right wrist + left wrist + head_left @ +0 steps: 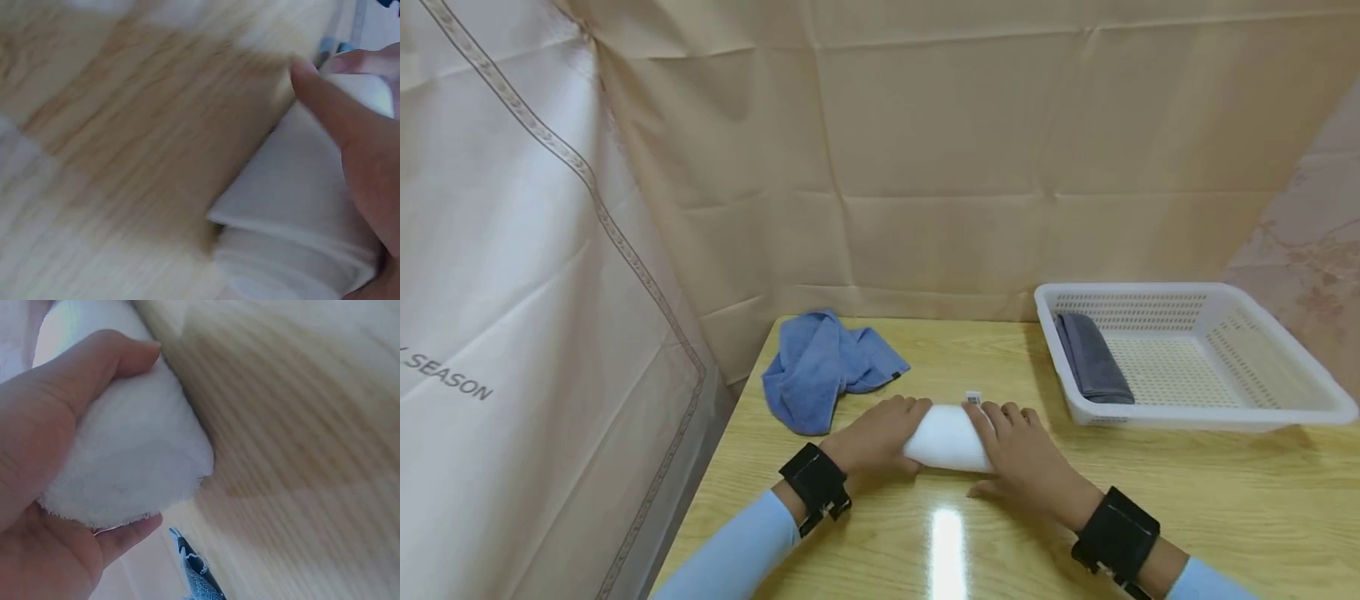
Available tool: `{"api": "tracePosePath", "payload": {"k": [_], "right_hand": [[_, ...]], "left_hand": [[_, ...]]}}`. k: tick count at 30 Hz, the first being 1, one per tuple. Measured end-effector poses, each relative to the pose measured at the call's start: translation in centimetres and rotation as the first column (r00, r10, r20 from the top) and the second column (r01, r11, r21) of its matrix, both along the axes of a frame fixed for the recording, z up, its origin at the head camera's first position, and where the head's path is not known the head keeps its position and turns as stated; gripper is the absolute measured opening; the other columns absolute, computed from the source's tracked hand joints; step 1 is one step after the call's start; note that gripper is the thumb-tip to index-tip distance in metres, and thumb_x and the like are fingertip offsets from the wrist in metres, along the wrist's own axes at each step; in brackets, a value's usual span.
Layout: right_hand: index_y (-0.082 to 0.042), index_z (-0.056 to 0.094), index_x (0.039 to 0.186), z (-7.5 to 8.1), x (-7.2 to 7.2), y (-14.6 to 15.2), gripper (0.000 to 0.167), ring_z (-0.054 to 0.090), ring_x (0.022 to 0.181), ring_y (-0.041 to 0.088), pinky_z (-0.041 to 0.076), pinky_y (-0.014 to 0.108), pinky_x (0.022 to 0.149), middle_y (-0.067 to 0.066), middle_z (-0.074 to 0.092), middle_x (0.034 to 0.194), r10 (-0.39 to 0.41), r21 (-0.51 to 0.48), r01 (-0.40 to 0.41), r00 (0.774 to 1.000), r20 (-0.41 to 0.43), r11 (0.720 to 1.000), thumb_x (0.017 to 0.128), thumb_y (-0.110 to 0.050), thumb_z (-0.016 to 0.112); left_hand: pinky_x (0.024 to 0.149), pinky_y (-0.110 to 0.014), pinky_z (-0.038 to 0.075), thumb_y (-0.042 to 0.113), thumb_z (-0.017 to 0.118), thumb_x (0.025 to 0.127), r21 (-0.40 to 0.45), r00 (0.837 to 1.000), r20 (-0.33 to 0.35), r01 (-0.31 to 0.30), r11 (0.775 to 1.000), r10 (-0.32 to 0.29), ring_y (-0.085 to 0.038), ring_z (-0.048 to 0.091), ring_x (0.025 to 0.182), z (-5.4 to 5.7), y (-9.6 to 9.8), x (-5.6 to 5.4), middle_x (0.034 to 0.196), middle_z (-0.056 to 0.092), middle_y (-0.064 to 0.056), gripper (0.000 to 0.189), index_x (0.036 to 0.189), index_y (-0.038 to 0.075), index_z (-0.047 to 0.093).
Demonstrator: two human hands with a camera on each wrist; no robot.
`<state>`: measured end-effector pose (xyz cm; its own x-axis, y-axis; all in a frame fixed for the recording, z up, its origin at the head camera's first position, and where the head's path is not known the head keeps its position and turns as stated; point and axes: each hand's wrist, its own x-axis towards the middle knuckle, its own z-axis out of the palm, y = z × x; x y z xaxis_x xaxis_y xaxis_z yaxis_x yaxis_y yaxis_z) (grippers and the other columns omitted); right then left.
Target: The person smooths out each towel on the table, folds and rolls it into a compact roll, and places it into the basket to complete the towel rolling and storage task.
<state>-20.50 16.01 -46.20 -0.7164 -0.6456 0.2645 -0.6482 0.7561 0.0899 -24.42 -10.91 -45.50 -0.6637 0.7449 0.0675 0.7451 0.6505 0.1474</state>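
A white towel (pixel 949 438), rolled into a thick cylinder, lies crosswise over the table in front of me. My left hand (pixel 883 433) grips its left end; in the left wrist view the thumb lies over the white towel (pixel 137 425) and the fingers curl round its other side. At the right end my right hand (pixel 1026 454) holds the roll, with fingers over the top. Overlapping folded layers of the white towel (pixel 294 187) show at that end in the right wrist view. A small label (pixel 973 397) sticks out behind the roll.
A crumpled blue towel (pixel 820 367) lies at the table's back left. On the right stands a white plastic basket (pixel 1210 417), with a folded grey towel (pixel 1093 358) against its left wall. Fabric curtains (pixel 925 167) hang behind the wooden table (pixel 880 550) and to its left.
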Motion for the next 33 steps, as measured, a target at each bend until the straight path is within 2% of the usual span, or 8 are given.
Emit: {"api": "tracePosePath", "payload": {"k": [6, 12, 14, 20, 22, 26, 29, 33], "right_hand": [[-0.002, 0.048, 0.144, -0.7, -2.3, 0.5, 0.110, 0.062, 0.098, 0.035, 0.054, 0.049, 0.078, 0.017, 0.062, 0.113, 0.023, -0.050, -0.024, 1.000, -0.019, 0.998, 0.062, -0.058, 0.094], [0.001, 0.053, 0.136, 0.7, -3.9, 0.9, 0.092, 0.064, 0.089, 0.029, 0.055, 0.046, 0.074, 0.013, 0.065, 0.103, 0.117, -0.088, -0.106, 0.984, 0.136, 0.990, 0.065, -0.039, 0.095], [0.000, 0.054, 0.134, 1.4, -4.5, 1.1, 0.085, 0.065, 0.087, 0.024, 0.055, 0.042, 0.073, 0.009, 0.066, 0.102, 0.171, -0.122, -0.145, 0.955, 0.241, 0.982, 0.068, -0.036, 0.094], [-0.007, 0.054, 0.133, 2.6, -5.5, 1.3, 0.074, 0.064, 0.089, 0.014, 0.053, 0.036, 0.074, -0.001, 0.066, 0.108, 0.226, -0.229, -0.113, 0.799, 0.558, 0.967, 0.074, -0.034, 0.091], [-0.009, 0.053, 0.134, 2.6, -5.0, 1.0, 0.080, 0.062, 0.092, 0.018, 0.052, 0.040, 0.074, 0.001, 0.064, 0.110, 0.184, -0.185, -0.104, 0.848, 0.496, 0.977, 0.072, -0.041, 0.091], [-0.007, 0.053, 0.135, 1.7, -3.0, 0.4, 0.100, 0.058, 0.099, 0.032, 0.049, 0.051, 0.077, 0.012, 0.057, 0.113, 0.057, -0.029, -0.053, 0.985, 0.162, 0.998, 0.063, -0.067, 0.089], [-0.005, 0.055, 0.135, 0.6, -1.7, 0.3, 0.110, 0.056, 0.101, 0.038, 0.048, 0.054, 0.081, 0.017, 0.056, 0.113, 0.007, 0.007, -0.007, 1.000, -0.025, 1.000, 0.057, -0.075, 0.087], [-0.003, 0.059, 0.131, -0.1, -1.9, 0.4, 0.101, 0.060, 0.097, 0.034, 0.051, 0.050, 0.080, 0.015, 0.062, 0.109, 0.027, -0.047, -0.031, 0.996, -0.085, 0.998, 0.056, -0.061, 0.094]], "left_hand": [[0.091, -0.041, 0.053, 0.047, 0.089, 0.076, -0.040, 0.994, -0.106, -0.030, 0.999, 0.026, -0.023, 0.059, 0.113, 0.1, 0.5, 0.1, 0.131, 0.057, -0.010, 0.095, 0.149, 0.008, 0.041], [0.098, -0.044, 0.048, 0.056, 0.086, 0.076, -0.152, 0.954, -0.299, -0.070, 0.986, 0.021, -0.026, 0.054, 0.121, 0.2, 1.4, 0.5, 0.136, 0.053, -0.010, 0.098, 0.150, 0.007, 0.043], [0.096, -0.043, 0.049, 0.056, 0.088, 0.074, -0.152, 0.953, -0.301, -0.074, 0.986, 0.025, -0.025, 0.057, 0.117, 0.2, 1.5, 0.5, 0.131, 0.057, -0.009, 0.099, 0.149, 0.008, 0.044], [0.088, -0.041, 0.050, 0.053, 0.091, 0.068, -0.094, 0.980, -0.192, -0.063, 0.994, 0.044, -0.022, 0.060, 0.109, 0.0, 1.5, -0.1, 0.125, 0.061, -0.005, 0.087, 0.136, 0.013, 0.054], [0.086, -0.040, 0.051, 0.052, 0.090, 0.068, -0.087, 0.985, -0.168, -0.058, 0.995, 0.043, -0.021, 0.059, 0.107, 0.0, 1.4, -0.2, 0.124, 0.062, -0.003, 0.083, 0.133, 0.014, 0.056], [0.085, -0.037, 0.052, 0.051, 0.091, 0.067, -0.082, 0.990, -0.139, -0.040, 0.996, 0.029, -0.020, 0.060, 0.103, 0.1, 1.3, -0.4, 0.122, 0.064, -0.003, 0.081, 0.130, 0.013, 0.058], [0.085, -0.036, 0.052, 0.049, 0.091, 0.067, -0.067, 0.994, -0.106, -0.021, 0.998, 0.014, -0.020, 0.062, 0.103, 0.3, 1.3, -0.5, 0.120, 0.065, -0.004, 0.079, 0.129, 0.011, 0.059], [0.085, -0.032, 0.053, 0.043, 0.093, 0.067, -0.015, 0.999, -0.038, -0.009, 1.000, 0.009, -0.017, 0.062, 0.098, 0.4, 1.2, -0.6, 0.113, 0.066, -0.003, 0.073, 0.124, 0.009, 0.060]]}}
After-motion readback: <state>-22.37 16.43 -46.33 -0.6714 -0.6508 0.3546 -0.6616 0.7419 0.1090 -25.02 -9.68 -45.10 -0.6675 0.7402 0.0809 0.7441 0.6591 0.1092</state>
